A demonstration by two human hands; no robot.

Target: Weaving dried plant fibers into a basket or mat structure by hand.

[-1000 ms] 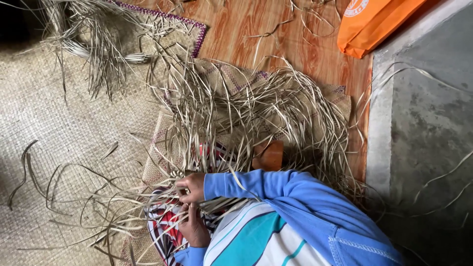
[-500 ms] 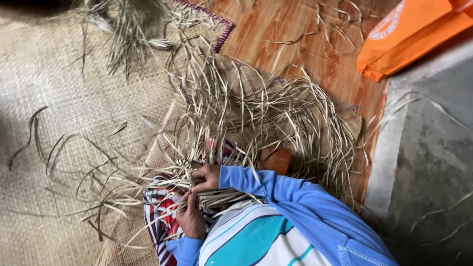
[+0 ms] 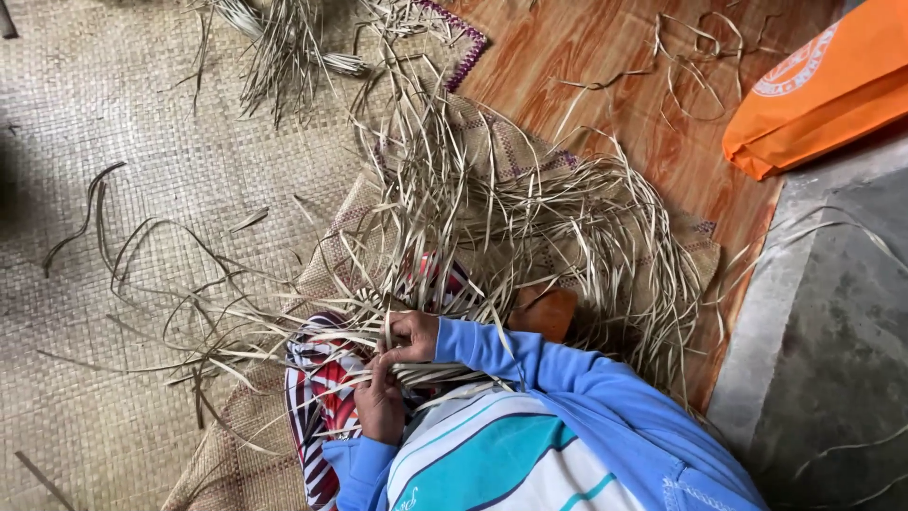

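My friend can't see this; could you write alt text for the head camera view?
Two hands, left hand and right hand, work pale dried straw strips over a lap, the sleeves blue. A woven mat covers the floor; an orange bag lies on orange boards.

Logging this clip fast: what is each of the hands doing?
Left hand: closed on dried weaving strips.
Right hand: closed, pinching dried weaving strips.

dry matt straw strips (image 3: 530, 218) on a rough woven mat (image 3: 123, 123); glossy wood-look floor (image 3: 605, 66).
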